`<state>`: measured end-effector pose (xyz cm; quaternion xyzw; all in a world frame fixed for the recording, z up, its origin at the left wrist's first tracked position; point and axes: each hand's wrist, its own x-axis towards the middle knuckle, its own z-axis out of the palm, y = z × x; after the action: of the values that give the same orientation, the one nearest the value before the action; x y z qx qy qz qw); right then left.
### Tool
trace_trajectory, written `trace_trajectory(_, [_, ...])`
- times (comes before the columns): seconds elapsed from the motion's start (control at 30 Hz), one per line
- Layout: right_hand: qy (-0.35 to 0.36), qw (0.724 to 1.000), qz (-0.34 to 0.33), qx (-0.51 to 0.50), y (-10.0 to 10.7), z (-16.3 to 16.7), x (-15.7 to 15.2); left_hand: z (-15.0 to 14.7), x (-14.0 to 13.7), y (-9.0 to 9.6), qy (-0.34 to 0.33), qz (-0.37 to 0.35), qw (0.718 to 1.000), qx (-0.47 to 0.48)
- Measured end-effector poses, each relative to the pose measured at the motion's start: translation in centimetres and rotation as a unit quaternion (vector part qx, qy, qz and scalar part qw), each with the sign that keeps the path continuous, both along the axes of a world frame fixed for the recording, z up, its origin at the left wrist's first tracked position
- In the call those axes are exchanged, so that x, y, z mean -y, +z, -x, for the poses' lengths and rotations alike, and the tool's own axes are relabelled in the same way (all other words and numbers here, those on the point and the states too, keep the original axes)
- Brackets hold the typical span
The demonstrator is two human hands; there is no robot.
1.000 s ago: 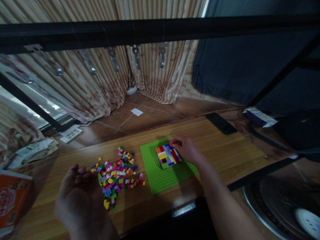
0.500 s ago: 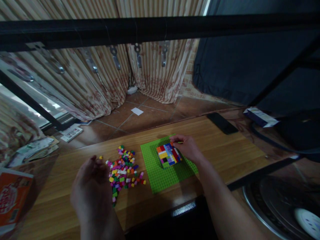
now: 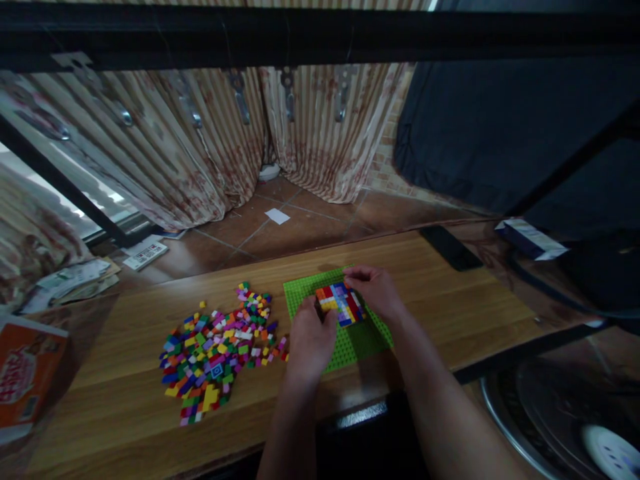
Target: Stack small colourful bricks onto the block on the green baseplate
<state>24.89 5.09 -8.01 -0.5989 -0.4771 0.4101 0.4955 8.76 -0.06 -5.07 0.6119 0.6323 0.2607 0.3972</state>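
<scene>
A square build of many-coloured toy bricks sits over the green studded baseplate. My left hand is at the build's lower left corner, thumb and forefinger closed around it and covering that part. At the upper right corner my right hand has its thumb and fingers closed on the build's edge; its fingertips are partly hidden. A wide heap of loose toy bricks lies on the wooden tabletop, left of the baseplate.
A black phone lies toward the table's right end, with a blue and white box beyond it. An orange box stands at the far left, near some papers. A dark metal bar crosses above.
My left hand has moved right, from above the loose bricks to the build, uncovering the heap. My right hand stays at the build's upper right corner. The view has shifted slightly.
</scene>
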Motion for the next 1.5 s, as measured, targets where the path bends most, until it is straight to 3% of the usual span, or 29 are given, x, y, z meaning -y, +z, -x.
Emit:
trace_trajectory(0.3, [0.006,0.995,0.026,-0.097,-0.5,-0.2,-0.5,-0.5,0.0,0.1,0.011,-0.002,0.997,-0.075])
trace_trajectory(0.77, [-0.002,0.992,0.023,-0.127,-0.8,0.2,-0.3,-0.2,-0.2,0.1,-0.008,-0.024,0.998,-0.054])
trace_trajectory(0.93, [-0.065,0.989,0.009,-0.131,0.6,0.0,0.0,-0.7,0.0,0.1,-0.008,-0.033,0.998,-0.056])
trace_trajectory(1.13, [-0.167,0.978,-0.07,-0.099,2.2,-1.1,0.5,-0.8,0.6,0.1,0.024,-0.042,0.998,-0.049])
trace_trajectory(1.23, [-0.162,0.977,-0.102,-0.091,2.7,-0.3,0.8,-0.9,1.6,0.9,0.102,-0.098,0.99,0.0])
trace_trajectory(1.33, [-0.124,0.984,-0.106,-0.065,3.2,1.8,1.4,-1.7,3.2,2.2,0.155,-0.238,0.952,0.113])
trace_trajectory(1.43, [-0.009,0.996,-0.069,-0.056,3.3,4.5,2.9,-2.8,4.8,3.3,0.111,-0.368,0.907,0.17])
trace_trajectory(1.5, [0.083,0.994,-0.062,-0.029,2.8,6.0,4.3,-3.3,5.5,3.7,0.064,-0.416,0.888,0.183])
